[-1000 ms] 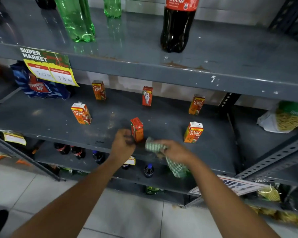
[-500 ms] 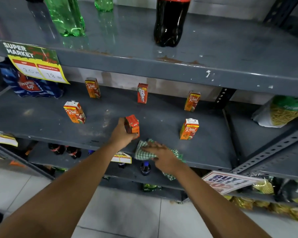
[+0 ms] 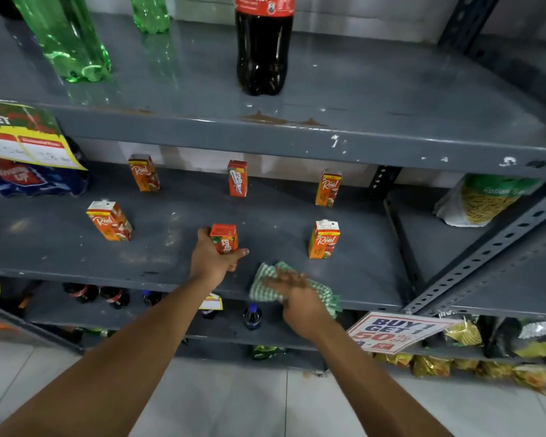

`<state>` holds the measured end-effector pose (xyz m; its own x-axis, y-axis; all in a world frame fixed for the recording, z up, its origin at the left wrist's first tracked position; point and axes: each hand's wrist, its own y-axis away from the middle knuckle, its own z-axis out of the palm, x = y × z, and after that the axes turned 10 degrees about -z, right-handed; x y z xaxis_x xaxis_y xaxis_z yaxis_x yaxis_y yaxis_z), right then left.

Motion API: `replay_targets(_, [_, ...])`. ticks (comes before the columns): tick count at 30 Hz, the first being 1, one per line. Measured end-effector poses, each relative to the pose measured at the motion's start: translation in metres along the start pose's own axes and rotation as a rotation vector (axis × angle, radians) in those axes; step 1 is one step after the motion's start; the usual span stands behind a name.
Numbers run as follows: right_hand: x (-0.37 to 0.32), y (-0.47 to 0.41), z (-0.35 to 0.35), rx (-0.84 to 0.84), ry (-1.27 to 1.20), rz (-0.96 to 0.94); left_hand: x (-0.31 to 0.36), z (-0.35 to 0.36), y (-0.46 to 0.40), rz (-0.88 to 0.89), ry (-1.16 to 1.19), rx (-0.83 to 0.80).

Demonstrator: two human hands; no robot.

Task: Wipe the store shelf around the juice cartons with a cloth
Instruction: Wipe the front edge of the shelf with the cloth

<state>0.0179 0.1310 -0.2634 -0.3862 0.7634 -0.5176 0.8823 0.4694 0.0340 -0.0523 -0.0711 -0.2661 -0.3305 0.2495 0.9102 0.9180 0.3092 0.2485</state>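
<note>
Held carton: red juice carton [image 3: 223, 238], front-centre of the middle shelf [image 3: 360, 272]; its print is sideways and not legible.
Other cartons: five more on the same shelf, well apart. "Real" reads on the near-left carton [image 3: 109, 220], the near-right carton [image 3: 323, 239], the far-left carton [image 3: 144, 172] and the far-right carton [image 3: 328, 188]. Far-centre carton [image 3: 237, 178] is red, w/ unreadable print.
Signs: promo card [image 3: 394, 332] clipped at the shelf's front edge, right of the hands, reads "BUY 1 GET 1 50% OFF". Yellow price tag [image 3: 22, 137] at left is cut off by the frame edge (only "KET" legible).
Upper shelf: cola bottle [image 3: 262, 45] w/ red label, plus two green bottles [image 3: 67, 39].
Left hand [image 3: 212, 257]: arm extended fwd, fingers wrapped round the red juice carton from its left side, thumb under its near edge.
Right hand [image 3: 297, 294]: palm down, fingers spread flat, pressing the cloth [image 3: 265, 279] onto the shelf; motion-blurred.
Cloth: green-white check, bunched at the shelf's front edge, just right of the held carton, one corner hanging over the edge.
Surface: grey painted metal, scuffed, pale smears left of the held carton.
Room: pale tiled floor [image 3: 234, 402] below; snack packs on the lower right.
</note>
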Motion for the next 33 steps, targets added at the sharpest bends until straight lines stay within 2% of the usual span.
replay_targets(2, [-0.003,0.008,0.005,-0.047,-0.123,-0.069,-0.001,0.002,0.003,-0.029,0.041,-0.006])
replay_targets(4, [-0.004,0.022,-0.006,0.012,-0.365,-0.003,-0.005,0.004,0.013,-0.026,0.032,0.074])
replay_targets(7, [0.015,0.048,-0.031,0.331,-0.526,0.297,-0.023,0.008,0.038,0.047,0.03,0.284])
replay_targets(8, [0.025,0.056,-0.04,0.46,-0.5,0.396,-0.031,0.012,0.047,0.092,0.01,0.281])
replay_targets(10, [0.045,0.064,-0.057,0.675,-0.417,0.567,-0.042,0.022,0.063,0.253,-0.074,0.172])
replay_targets(13, [0.084,0.053,-0.071,0.799,-0.201,0.712,-0.048,0.04,0.063,0.479,-0.347,-0.001])
replay_targets(15, [0.112,0.04,-0.074,0.729,-0.121,0.724,-0.05,0.053,0.056,0.495,-0.636,-0.126])
replay_targets(18, [0.14,0.027,-0.068,0.409,0.026,0.734,-0.052,0.061,0.052,0.442,-0.874,-0.192])
replay_targets(20, [0.142,0.027,-0.063,0.32,0.105,0.697,-0.054,0.061,0.051,0.427,-0.853,-0.199])
replay_targets(25, [0.097,0.05,-0.035,0.294,0.13,0.593,-0.051,0.059,0.047,0.392,-0.897,-0.25])
replay_targets(29, [0.042,0.052,-0.002,0.276,0.09,0.42,-0.048,0.058,0.049,0.38,-0.892,-0.282])
replay_targets(33, [0.012,0.033,0.02,0.24,0.037,0.176,-0.042,0.051,0.048,0.358,-0.732,-0.363])
